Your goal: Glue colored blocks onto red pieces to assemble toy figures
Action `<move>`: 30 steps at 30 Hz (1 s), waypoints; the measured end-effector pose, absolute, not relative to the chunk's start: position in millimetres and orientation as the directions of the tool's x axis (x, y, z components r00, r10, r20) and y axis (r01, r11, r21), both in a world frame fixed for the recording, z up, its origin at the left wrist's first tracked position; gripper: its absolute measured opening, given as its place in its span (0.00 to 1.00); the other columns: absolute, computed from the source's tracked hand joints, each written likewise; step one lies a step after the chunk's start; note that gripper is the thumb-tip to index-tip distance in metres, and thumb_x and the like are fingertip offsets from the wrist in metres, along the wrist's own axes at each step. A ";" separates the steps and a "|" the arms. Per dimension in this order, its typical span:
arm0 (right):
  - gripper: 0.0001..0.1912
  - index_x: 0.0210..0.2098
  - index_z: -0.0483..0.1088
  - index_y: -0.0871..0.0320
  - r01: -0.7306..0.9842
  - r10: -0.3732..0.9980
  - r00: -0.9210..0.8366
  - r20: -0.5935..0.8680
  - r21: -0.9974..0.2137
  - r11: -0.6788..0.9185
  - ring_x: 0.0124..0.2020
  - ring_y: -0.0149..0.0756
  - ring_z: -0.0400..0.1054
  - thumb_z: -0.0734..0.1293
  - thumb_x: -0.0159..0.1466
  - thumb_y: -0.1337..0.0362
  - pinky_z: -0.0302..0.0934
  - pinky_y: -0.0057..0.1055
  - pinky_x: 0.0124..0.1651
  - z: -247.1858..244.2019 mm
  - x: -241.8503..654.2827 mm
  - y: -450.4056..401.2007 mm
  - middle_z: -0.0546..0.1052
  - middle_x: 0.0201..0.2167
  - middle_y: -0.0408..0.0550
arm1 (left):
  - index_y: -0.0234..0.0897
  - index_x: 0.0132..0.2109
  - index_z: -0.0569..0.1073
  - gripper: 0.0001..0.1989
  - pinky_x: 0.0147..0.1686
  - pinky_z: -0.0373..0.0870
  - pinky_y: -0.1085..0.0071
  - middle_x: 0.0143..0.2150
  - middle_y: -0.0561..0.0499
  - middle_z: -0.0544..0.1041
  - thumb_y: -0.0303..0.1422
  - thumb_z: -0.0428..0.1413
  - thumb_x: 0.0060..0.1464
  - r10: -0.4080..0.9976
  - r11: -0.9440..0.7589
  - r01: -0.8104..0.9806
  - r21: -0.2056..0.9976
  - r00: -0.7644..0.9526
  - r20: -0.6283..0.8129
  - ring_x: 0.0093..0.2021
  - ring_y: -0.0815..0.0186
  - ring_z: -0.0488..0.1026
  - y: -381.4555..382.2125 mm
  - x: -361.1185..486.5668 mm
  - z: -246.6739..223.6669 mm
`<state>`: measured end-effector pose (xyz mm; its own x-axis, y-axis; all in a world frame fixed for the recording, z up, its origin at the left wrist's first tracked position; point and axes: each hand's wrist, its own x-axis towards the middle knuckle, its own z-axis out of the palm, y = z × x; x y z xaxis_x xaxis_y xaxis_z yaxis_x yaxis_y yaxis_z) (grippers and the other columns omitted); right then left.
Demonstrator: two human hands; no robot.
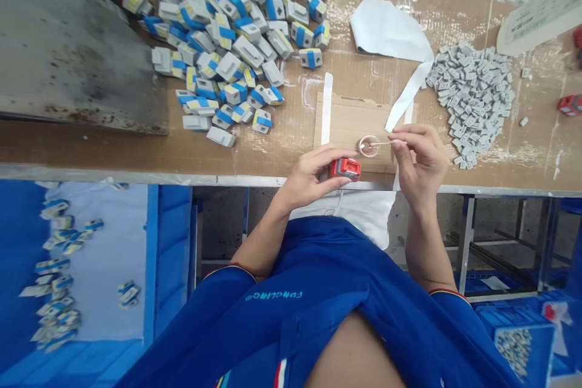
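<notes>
A small red plastic block (345,168) sits in the left hand (311,179), fingers closed over it, just above the edge of the desk (282,148). The raised right hand (421,157) pinches a thin stick (381,144), its tip reaching a clear little cup (369,146) on a cardboard sheet (350,124). Heaps of grey pieces (473,100) and blue-banded white parts (231,42) lie beyond.

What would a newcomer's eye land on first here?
A large heap of grey plastic parts with blue bands spreads across the far left of the wooden workbench, with a pile of small grey pieces at right. At the near edge, the left hand grasps a red part, while the right hand holds a thin stick over a small clear cup.
</notes>
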<state>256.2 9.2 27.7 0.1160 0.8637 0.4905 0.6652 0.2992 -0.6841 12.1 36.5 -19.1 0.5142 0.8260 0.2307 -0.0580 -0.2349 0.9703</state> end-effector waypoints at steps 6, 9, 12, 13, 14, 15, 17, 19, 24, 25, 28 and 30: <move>0.24 0.68 0.73 0.46 0.753 0.792 0.073 0.607 -0.554 0.355 0.62 0.54 0.75 0.72 0.74 0.56 0.73 0.57 0.63 50.9 230.4 9.5 0.80 0.59 0.56 | 0.38 0.55 0.83 0.22 0.44 0.82 0.72 0.48 0.45 0.87 0.39 0.75 0.57 0.903 0.090 -0.277 0.957 0.427 0.039 0.44 0.64 0.86 23.7 -9.1 -17.2; 0.18 0.66 0.74 0.45 0.645 0.821 -0.072 0.566 -0.601 0.471 0.51 0.46 0.79 0.67 0.78 0.61 0.77 0.46 0.54 55.3 195.3 19.6 0.81 0.54 0.53 | 0.37 0.52 0.83 0.23 0.43 0.83 0.72 0.44 0.47 0.87 0.40 0.78 0.53 0.943 0.139 -0.254 0.957 0.329 -0.049 0.41 0.65 0.86 15.2 -35.3 -11.7; 0.14 0.59 0.76 0.50 0.537 0.881 -0.257 0.397 -0.699 0.472 0.43 0.39 0.78 0.62 0.80 0.61 0.77 0.39 0.49 37.6 154.8 42.5 0.81 0.50 0.51 | 0.36 0.48 0.84 0.26 0.43 0.83 0.70 0.41 0.46 0.87 0.47 0.79 0.49 0.976 0.126 -0.169 0.977 0.195 -0.093 0.39 0.63 0.85 7.7 -65.8 -6.9; 0.14 0.59 0.76 0.52 0.524 0.896 -0.282 0.342 -0.728 0.443 0.44 0.39 0.78 0.62 0.80 0.62 0.77 0.38 0.50 29.2 141.5 51.2 0.81 0.49 0.51 | 0.36 0.47 0.85 0.27 0.43 0.83 0.70 0.41 0.46 0.88 0.49 0.79 0.48 0.984 0.123 -0.144 0.982 0.147 -0.102 0.39 0.63 0.85 5.4 -75.0 -6.9; 0.14 0.59 0.76 0.54 0.529 0.915 -0.295 0.274 -0.751 0.395 0.44 0.39 0.78 0.63 0.79 0.62 0.77 0.39 0.50 20.8 128.7 59.6 0.80 0.50 0.53 | 0.36 0.47 0.85 0.28 0.43 0.83 0.70 0.41 0.46 0.88 0.50 0.79 0.47 0.989 0.121 -0.129 0.984 0.100 -0.109 0.39 0.63 0.85 3.1 -83.0 -7.8; 0.14 0.61 0.74 0.55 0.557 0.935 -0.288 0.209 -0.758 0.340 0.45 0.41 0.78 0.65 0.78 0.61 0.77 0.41 0.52 13.3 116.8 67.2 0.79 0.52 0.54 | 0.36 0.48 0.85 0.29 0.42 0.83 0.70 0.41 0.46 0.88 0.51 0.79 0.47 0.992 0.121 -0.126 0.985 0.060 -0.115 0.39 0.63 0.85 0.8 -89.5 -9.7; 0.19 0.63 0.72 0.58 0.634 0.958 -0.258 0.128 -0.726 0.268 0.53 0.49 0.78 0.71 0.75 0.61 0.76 0.47 0.59 2.2 96.7 79.3 0.78 0.56 0.59 | 0.37 0.49 0.85 0.29 0.42 0.83 0.70 0.41 0.47 0.88 0.51 0.79 0.47 0.992 0.126 -0.162 0.979 0.008 -0.126 0.38 0.63 0.86 -3.1 -97.9 -15.1; 0.21 0.62 0.72 0.59 0.689 0.963 -0.249 0.105 -0.679 0.252 0.59 0.55 0.75 0.74 0.71 0.63 0.73 0.52 0.64 -3.7 84.5 87.1 0.77 0.58 0.62 | 0.37 0.51 0.85 0.30 0.42 0.85 0.68 0.41 0.48 0.88 0.51 0.78 0.48 0.991 0.130 -0.228 0.965 0.000 -0.134 0.37 0.62 0.87 -5.7 -100.5 -20.0; 0.17 0.56 0.73 0.57 0.597 0.934 -0.333 0.129 -0.737 0.315 0.55 0.49 0.76 0.72 0.69 0.71 0.74 0.50 0.63 -4.3 95.6 88.4 0.79 0.57 0.58 | 0.37 0.53 0.84 0.31 0.39 0.87 0.64 0.36 0.48 0.87 0.54 0.76 0.52 0.987 0.158 -0.357 0.921 0.070 -0.143 0.33 0.59 0.88 -5.2 -96.0 -19.6; 0.17 0.56 0.73 0.56 0.537 0.930 -0.339 0.145 -0.782 0.318 0.53 0.45 0.77 0.73 0.69 0.70 0.75 0.47 0.61 -2.3 103.0 84.4 0.80 0.56 0.56 | 0.37 0.54 0.84 0.31 0.39 0.87 0.64 0.36 0.48 0.86 0.54 0.75 0.53 0.986 0.165 -0.365 0.916 0.086 -0.143 0.32 0.60 0.88 -4.1 -95.0 -18.3; 0.20 0.59 0.72 0.54 0.318 0.938 -0.303 0.169 -0.910 0.267 0.50 0.39 0.79 0.76 0.70 0.62 0.78 0.39 0.56 8.5 126.5 63.8 0.81 0.56 0.53 | 0.38 0.58 0.85 0.32 0.39 0.86 0.66 0.42 0.46 0.88 0.54 0.75 0.53 0.988 0.132 -0.323 0.937 0.118 -0.099 0.37 0.59 0.88 1.1 -91.5 -15.5; 0.22 0.60 0.72 0.53 0.195 0.952 -0.258 0.164 -0.956 0.218 0.52 0.38 0.81 0.77 0.70 0.56 0.79 0.37 0.57 17.6 139.6 46.3 0.82 0.58 0.53 | 0.39 0.61 0.85 0.34 0.43 0.86 0.67 0.49 0.43 0.88 0.53 0.76 0.52 0.988 0.079 -0.275 0.958 0.152 -0.038 0.43 0.58 0.89 6.0 -87.1 -13.8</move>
<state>139.6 46.3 17.6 -0.2580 0.9521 0.1643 0.1946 0.2178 -0.9564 -87.1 6.0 -13.8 0.1519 0.9877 -0.0380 -0.2752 0.0792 0.9581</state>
